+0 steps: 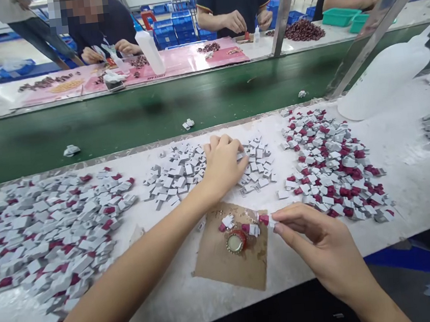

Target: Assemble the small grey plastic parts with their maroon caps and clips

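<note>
My right hand (323, 242) pinches a small plastic part (264, 220), maroon at one end and pale grey at the other, between thumb and fingertips. It hovers at the right edge of a brown square card (230, 272). On that card sit a red bottle cap (236, 242) turned hollow side up and two more grey-and-maroon parts (251, 229). Farther forward, my left hand (225, 162) bends its fingers down over a pile of plain grey plastic pieces (178, 172). Its fingertips are hidden, so whatever they grip cannot be made out.
Heaps of grey-and-maroon parts lie left (53, 234) and right (330, 164). A large white bottle (386, 79) leans at the right behind a metal post (374, 31). Beyond the green strip (126, 124), several people work at another bench with brown pieces (304, 29).
</note>
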`<action>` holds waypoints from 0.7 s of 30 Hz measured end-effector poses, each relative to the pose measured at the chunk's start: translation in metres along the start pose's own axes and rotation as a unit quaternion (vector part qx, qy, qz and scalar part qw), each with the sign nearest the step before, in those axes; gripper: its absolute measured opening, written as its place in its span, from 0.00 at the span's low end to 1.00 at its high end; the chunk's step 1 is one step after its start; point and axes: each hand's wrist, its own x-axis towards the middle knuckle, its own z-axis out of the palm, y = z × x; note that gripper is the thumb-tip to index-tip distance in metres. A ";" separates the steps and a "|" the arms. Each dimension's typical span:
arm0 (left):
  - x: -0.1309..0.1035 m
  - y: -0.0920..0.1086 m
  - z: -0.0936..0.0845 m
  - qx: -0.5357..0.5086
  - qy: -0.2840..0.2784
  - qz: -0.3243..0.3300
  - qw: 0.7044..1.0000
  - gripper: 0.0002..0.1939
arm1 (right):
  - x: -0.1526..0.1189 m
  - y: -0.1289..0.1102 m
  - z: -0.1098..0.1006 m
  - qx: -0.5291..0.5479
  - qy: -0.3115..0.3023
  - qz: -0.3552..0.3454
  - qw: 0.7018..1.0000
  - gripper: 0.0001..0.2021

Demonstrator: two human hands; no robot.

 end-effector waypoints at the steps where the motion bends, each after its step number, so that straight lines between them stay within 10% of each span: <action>1: 0.001 0.001 0.000 -0.007 -0.003 0.000 1.000 0.01 | -0.003 -0.001 0.002 -0.003 -0.001 -0.008 1.000 0.04; 9: -0.051 0.007 -0.038 -0.241 0.011 0.019 0.970 0.09 | -0.021 -0.002 0.023 0.001 -0.034 -0.035 0.999 0.08; 21: -0.190 -0.044 -0.070 -0.059 0.042 -0.189 0.979 0.10 | -0.018 -0.003 0.034 -0.078 -0.058 -0.123 0.988 0.10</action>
